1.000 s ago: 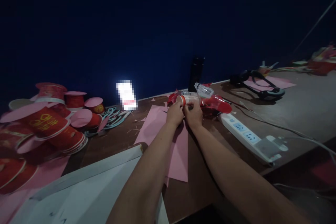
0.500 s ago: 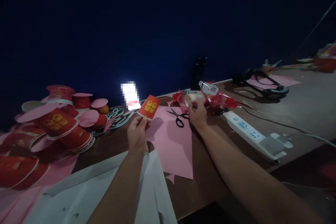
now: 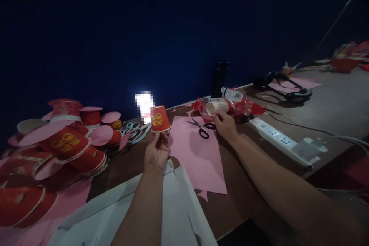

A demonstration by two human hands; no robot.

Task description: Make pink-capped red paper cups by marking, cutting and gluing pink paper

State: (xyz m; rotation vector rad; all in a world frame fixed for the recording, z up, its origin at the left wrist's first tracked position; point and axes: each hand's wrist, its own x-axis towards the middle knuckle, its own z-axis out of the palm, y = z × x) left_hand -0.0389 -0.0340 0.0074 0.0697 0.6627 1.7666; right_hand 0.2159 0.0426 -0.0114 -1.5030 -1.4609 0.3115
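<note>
My left hand (image 3: 157,152), turned palm up, grips a red paper cup (image 3: 160,118) with yellow lettering by its white-edged lower end. At the mouth of a stack of nested paper cups (image 3: 219,107), my right hand (image 3: 225,125) has its fingers closed on the near rim. The stack lies on its side among clear plastic and red wrapping. Between the hands, black-handled scissors (image 3: 204,128) rest with blades parted on a pink paper sheet (image 3: 196,161).
Red cups (image 3: 72,142) with pink discs crowd the left, near a coiled light-blue cord (image 3: 134,132). A lit phone (image 3: 144,103) and black bottle (image 3: 220,78) stand behind. On the right are a power strip (image 3: 272,136) and black headset (image 3: 288,88). White board (image 3: 184,207) lies in front.
My left hand has rolled palm up, turning the red cup from a tilt to nearly vertical. The right hand stays at the stack's rim. The whole view has shifted slightly.
</note>
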